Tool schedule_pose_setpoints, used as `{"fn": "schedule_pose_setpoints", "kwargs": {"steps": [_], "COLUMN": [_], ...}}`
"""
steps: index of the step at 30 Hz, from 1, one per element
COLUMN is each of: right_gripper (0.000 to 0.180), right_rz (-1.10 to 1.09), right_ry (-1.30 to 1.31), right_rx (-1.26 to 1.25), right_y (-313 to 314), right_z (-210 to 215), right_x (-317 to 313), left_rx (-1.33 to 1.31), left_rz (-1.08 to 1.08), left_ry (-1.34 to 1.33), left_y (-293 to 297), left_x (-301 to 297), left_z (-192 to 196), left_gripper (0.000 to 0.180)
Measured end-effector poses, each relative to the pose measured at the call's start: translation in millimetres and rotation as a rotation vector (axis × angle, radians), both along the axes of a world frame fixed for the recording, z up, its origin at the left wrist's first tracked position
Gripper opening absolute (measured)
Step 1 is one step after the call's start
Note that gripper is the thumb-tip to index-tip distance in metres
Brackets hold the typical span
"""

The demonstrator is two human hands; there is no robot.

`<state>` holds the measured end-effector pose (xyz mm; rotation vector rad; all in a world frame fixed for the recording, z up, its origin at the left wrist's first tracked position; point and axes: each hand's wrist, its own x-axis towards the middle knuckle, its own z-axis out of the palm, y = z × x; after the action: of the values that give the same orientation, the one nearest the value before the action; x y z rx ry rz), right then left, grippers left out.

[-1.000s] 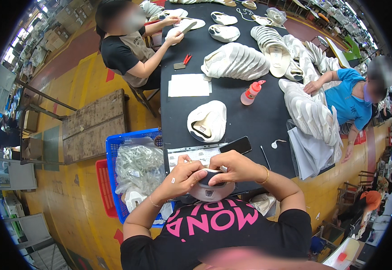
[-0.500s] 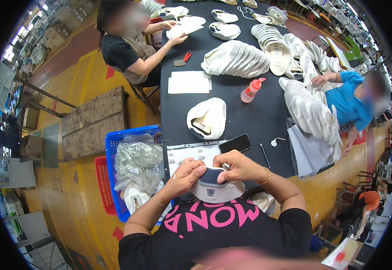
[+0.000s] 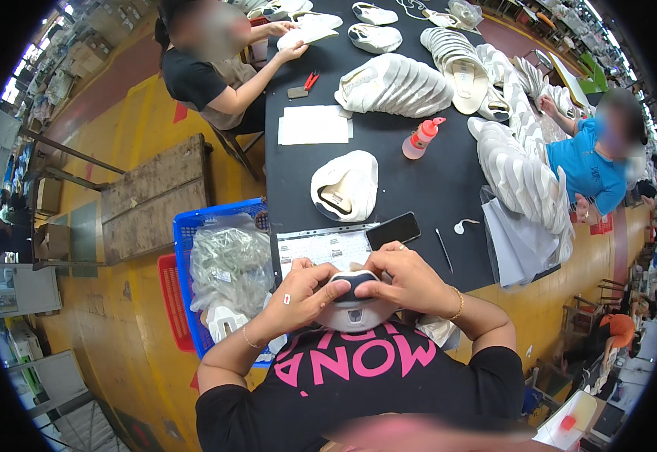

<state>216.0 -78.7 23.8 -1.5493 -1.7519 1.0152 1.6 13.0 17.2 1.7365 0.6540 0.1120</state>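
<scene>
Close to my body I hold a white shoe upper [image 3: 356, 316] with a dark navy lining and a small grey patch on its outside. My left hand [image 3: 307, 295] grips one side of its padded collar, thumb on the dark lining. On the other side, my right hand [image 3: 405, 277] pinches the same collar, thumb also on the lining. Both hands are closed, and their fingertips are partly hidden behind the upper. Just beyond them lie a printed sheet [image 3: 292, 247] and a black phone [image 3: 395, 230]. Another white shoe upper [image 3: 360, 175] rests farther out on the black table [image 3: 419, 192].
A blue basket [image 3: 181, 260] with plastic bags stands left of the table. Rows of white shoe uppers [image 3: 400, 87], a pink bottle [image 3: 419, 143], a pen [image 3: 444, 250] and white papers [image 3: 310, 126] lie on it. Co-workers sit at left [image 3: 200, 87] and right [image 3: 581, 162].
Both my hands have curled farther over the collar, and the shoe upper has tilted so less of its lining shows. The right co-worker's lower arm has bent upward.
</scene>
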Motion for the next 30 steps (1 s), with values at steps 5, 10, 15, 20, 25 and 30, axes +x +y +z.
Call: {"fn": "schedule_pose_setpoints", "kwargs": {"steps": [5,10,15,20,25,30], "right_gripper": [0.031,0.033,0.038,0.031,0.035,0.037], "right_rz": [-0.074,-0.083,-0.105,-0.145,-0.006,0.049], "right_ry": [0.172,0.415,0.913,0.67,0.228,0.63], "right_rx": [0.077,-0.006,-0.156,-0.029,0.074,-0.011], "right_y": [4.0,2.3,0.7,10.1,15.1,14.3], "right_z": [-12.8,-23.6,-33.5,-37.8,-27.2,-26.7], "right_x": [-8.4,-4.7,-9.1,-5.5,11.9,4.3], "left_rx": [-0.039,-0.062,-0.222,-0.067,0.02,-0.073], "left_rz": [-0.057,-0.045,-0.052,-0.037,-0.094,-0.102], "left_ry": [0.041,-0.13,-0.254,-0.23,-0.169,-0.3], "left_y": [5.8,10.8,14.9,21.5,26.3,23.9], "left_x": [1.9,3.5,14.3,16.0,14.4,12.6], "left_z": [1.0,-8.9,-25.4,-30.1,-25.6,-25.9], "left_gripper": [0.03,0.03,0.034,0.034,0.033,0.036]}}
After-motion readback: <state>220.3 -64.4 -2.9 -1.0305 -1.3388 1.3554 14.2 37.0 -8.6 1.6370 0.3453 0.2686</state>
